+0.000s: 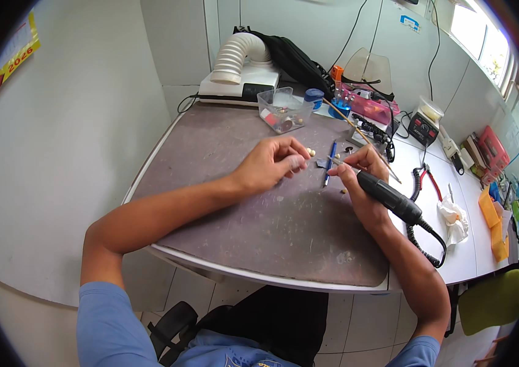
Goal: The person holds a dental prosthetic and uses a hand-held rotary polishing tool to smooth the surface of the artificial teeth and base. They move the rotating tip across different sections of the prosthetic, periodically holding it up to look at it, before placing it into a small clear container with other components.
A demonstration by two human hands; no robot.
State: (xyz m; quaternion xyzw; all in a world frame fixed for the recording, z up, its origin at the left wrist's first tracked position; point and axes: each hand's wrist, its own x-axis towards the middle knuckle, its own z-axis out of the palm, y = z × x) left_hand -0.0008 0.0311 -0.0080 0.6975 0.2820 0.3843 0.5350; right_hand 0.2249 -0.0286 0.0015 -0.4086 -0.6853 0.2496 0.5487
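My right hand [362, 177] grips a black rotary handpiece [391, 197] like a pen, its thin metal tip pointing left toward my other hand. A coiled black cable [436, 244] runs from its back end. Just left of the tip is my left hand [276, 162], its fingers curled in toward the thumb; whatever they hold is too small to make out. Small cream-coloured pieces [311, 151] show just beyond its fingertips. A blue pen [330, 164] lies on the brown mat [241, 229] between my hands.
A clear plastic box [284, 113] with small parts stands beyond my hands. Behind it is a white machine with a ribbed hose [235, 55]. To the right are a control box [423, 125], red-handled pliers [432, 180], crumpled tissue [454, 220] and an orange tray [493, 226].
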